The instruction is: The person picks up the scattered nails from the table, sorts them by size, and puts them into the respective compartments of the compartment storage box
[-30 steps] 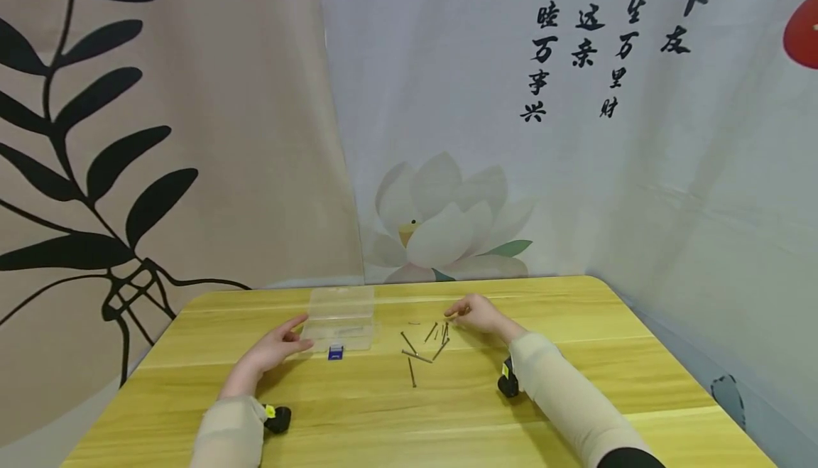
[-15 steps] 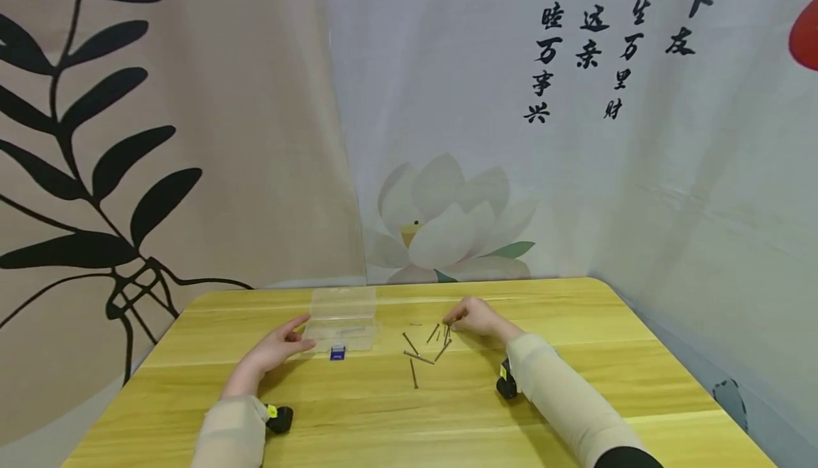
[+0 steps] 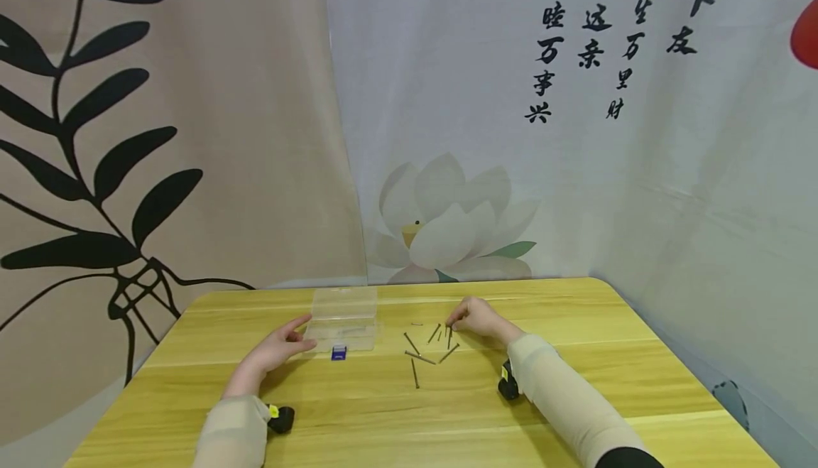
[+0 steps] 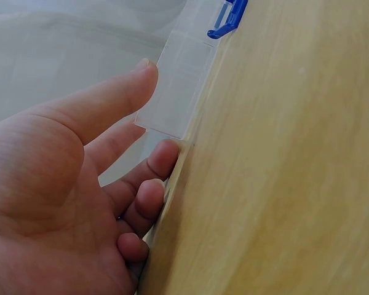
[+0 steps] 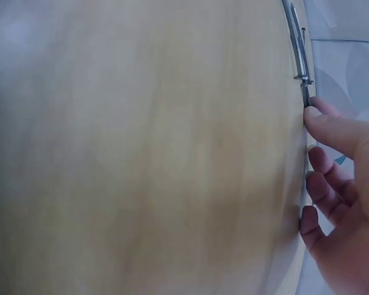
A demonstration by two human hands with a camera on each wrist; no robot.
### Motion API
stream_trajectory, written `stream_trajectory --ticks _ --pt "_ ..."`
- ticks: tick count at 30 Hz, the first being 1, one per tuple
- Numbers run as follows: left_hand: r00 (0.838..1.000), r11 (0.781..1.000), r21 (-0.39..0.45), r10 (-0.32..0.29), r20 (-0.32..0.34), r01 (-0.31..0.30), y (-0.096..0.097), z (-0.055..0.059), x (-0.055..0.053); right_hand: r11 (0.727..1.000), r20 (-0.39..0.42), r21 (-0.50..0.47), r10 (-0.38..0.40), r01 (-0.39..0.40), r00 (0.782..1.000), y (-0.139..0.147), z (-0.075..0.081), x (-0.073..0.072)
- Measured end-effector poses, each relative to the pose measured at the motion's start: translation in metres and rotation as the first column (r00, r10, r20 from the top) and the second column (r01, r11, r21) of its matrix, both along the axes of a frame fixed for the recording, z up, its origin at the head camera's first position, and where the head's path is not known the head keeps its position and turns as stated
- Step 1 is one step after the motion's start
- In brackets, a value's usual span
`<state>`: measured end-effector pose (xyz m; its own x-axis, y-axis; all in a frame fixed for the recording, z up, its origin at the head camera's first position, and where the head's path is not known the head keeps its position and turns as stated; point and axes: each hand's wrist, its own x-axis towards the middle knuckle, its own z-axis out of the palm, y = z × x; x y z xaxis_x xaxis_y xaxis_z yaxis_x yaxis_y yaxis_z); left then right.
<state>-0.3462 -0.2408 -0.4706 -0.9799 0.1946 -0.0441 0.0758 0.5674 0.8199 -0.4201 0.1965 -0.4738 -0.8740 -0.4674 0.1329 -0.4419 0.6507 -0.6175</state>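
Note:
A clear plastic box with a blue latch lies with its lid raised on the left of the nails. My left hand is at the box's left side, thumb by the front corner and index finger farther back; its other fingers are loosely bent in the left wrist view. Several grey nails lie scattered to the right, including a lone nail nearest me and a slanted nail. My right hand pinches a nail at the group's far right between thumb and index finger.
Everything rests on a yellow wood-grain table. A printed curtain with a lotus and black characters hangs behind its far edge. Black wrist cameras are strapped over both pale sleeves.
My right hand's fingers have come down and closed on a nail. The slanted nail beside it has slid a little to the right. My left hand keeps its place at the box.

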Motion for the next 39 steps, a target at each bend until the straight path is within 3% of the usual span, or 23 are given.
stream_trajectory --ticks 16,21,27,39 --pt "1.000 1.000 0.014 0.008 0.018 -0.008 -0.002 0.001 -0.001 0.994 -0.063 0.066 0.087 -0.083 0.994 -0.002 -0.001 0.001" --pt "1.000 1.000 0.020 0.006 0.029 -0.007 -0.002 0.002 0.000 0.994 -0.038 0.064 0.095 -0.093 0.995 -0.002 0.003 0.003" --pt "1.000 1.000 0.006 0.001 0.016 -0.001 -0.001 0.002 0.000 0.998 0.025 -0.006 0.056 -0.056 0.998 -0.002 0.011 0.005" --pt "1.000 1.000 -0.003 -0.005 0.005 0.005 -0.001 0.001 0.001 0.999 -0.056 0.030 0.033 -0.032 0.998 -0.005 0.037 -0.004"
